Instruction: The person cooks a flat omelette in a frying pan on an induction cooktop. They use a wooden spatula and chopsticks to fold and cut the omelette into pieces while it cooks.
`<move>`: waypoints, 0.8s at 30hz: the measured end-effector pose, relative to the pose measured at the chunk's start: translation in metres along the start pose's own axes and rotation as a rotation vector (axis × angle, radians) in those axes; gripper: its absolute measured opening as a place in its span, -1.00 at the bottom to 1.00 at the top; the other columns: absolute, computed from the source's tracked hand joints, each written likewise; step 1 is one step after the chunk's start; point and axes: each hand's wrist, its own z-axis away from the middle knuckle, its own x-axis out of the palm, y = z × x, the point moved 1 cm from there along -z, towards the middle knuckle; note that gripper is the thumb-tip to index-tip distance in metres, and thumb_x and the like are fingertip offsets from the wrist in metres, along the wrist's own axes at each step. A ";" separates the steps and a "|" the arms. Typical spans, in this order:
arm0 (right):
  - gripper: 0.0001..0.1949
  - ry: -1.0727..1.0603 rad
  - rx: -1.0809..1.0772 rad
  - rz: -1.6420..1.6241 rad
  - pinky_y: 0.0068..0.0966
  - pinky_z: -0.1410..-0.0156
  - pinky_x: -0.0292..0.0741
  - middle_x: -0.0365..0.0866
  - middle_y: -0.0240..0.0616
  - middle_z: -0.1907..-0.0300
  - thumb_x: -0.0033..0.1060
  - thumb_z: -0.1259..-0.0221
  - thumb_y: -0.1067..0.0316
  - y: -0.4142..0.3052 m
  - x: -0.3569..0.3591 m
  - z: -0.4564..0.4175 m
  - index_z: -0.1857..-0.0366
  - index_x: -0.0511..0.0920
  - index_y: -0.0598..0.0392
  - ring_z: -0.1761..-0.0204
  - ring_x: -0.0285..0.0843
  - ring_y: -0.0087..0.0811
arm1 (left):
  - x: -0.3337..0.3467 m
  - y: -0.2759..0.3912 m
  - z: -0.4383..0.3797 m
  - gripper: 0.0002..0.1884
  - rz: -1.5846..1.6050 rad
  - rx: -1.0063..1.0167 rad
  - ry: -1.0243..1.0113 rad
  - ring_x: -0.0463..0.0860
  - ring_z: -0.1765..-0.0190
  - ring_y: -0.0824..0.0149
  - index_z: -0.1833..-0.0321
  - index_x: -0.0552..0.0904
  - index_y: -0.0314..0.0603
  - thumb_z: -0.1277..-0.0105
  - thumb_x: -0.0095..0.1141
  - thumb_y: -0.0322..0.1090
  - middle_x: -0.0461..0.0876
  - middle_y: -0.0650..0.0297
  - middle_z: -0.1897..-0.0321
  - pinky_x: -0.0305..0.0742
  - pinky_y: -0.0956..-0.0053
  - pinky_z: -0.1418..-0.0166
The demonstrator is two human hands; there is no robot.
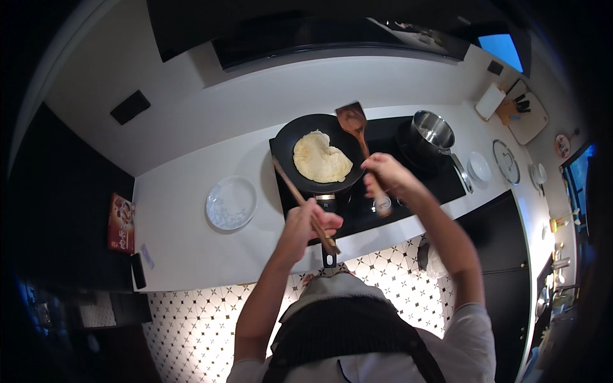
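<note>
A pale, lightly browned flatbread (320, 160) lies in a black frying pan (287, 178) on the black cooktop, one edge notched or folded at its upper right. My left hand (306, 225) grips a pair of wooden chopsticks (290, 184), their tips near the pan's left rim. Below that hand, the end of the pan's handle (329, 260) juts past the counter edge. In my right hand (389, 176) is a wooden spatula (352, 118), its blade raised over the pan's upper right rim. Whether the blade touches the rim I cannot tell.
A patterned white plate (232, 203) sits left of the cooktop (354, 218). On its right side stands a steel saucepan (433, 131), handle pointing toward me. Farther right are a white bowl (479, 167), a glass lid (506, 163) and a knife block (508, 111). A red box (121, 222) stands far left.
</note>
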 end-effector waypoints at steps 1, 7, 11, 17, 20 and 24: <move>-0.84 0.004 0.012 0.114 -0.31 0.38 0.74 0.55 -0.32 0.55 0.06 -0.57 0.18 -0.012 -0.023 0.002 0.05 0.47 0.01 0.58 0.59 -0.41 | -0.011 0.010 0.009 -0.55 0.050 -0.010 -0.018 0.82 0.24 -0.04 0.25 0.48 -0.19 -0.70 -0.24 0.01 0.75 -0.11 0.38 0.78 0.16 0.00; -0.70 0.273 -0.346 1.739 -0.11 0.02 0.71 0.78 0.13 0.21 0.11 -0.47 0.23 -0.108 -0.046 0.035 0.05 0.71 0.27 0.12 0.80 0.03 | -0.050 0.020 0.014 -0.54 0.070 -0.149 0.019 0.22 0.77 0.47 0.39 0.30 0.00 -0.69 -0.17 0.09 0.20 0.41 0.79 0.37 0.46 0.63; -0.71 0.292 -0.155 1.865 -0.15 -0.09 0.69 0.79 0.09 0.09 0.13 -0.11 0.53 -0.140 -0.022 0.011 0.12 0.77 0.21 -0.03 0.78 0.06 | -0.054 0.003 0.014 -0.59 0.070 -0.164 0.127 0.18 0.75 0.56 0.37 0.30 0.02 -0.65 -0.02 0.04 0.19 0.47 0.74 0.15 0.57 0.67; -0.83 0.183 -0.014 2.084 -0.22 0.05 0.69 0.84 -0.15 0.30 0.31 -0.14 0.44 -0.159 -0.021 -0.046 0.21 0.81 0.08 0.16 0.84 -0.16 | -0.038 -0.081 0.033 -0.67 -0.465 0.087 0.477 0.38 0.56 0.60 0.19 0.67 -0.28 -0.39 0.40 -0.10 0.42 0.49 0.60 0.26 0.58 0.48; -0.80 -0.030 0.224 1.778 -0.34 0.43 0.56 0.70 -0.28 0.56 0.44 -0.18 0.15 -0.151 -0.068 -0.069 0.42 0.79 0.03 0.55 0.64 -0.39 | -0.011 -0.094 0.038 -0.61 -0.449 0.063 0.510 0.40 0.50 0.58 0.08 0.72 -0.37 -0.29 0.48 -0.13 0.42 0.48 0.59 0.30 0.54 0.41; -0.67 -0.084 0.089 1.441 -0.49 0.49 0.52 0.69 -0.33 0.56 0.30 -0.44 0.06 -0.114 -0.075 -0.049 0.35 0.79 0.10 0.56 0.60 -0.50 | -0.009 -0.114 0.032 -0.57 -0.367 0.038 0.480 0.37 0.45 0.63 -0.02 0.61 -0.42 -0.30 0.48 -0.23 0.41 0.51 0.48 0.38 0.62 0.37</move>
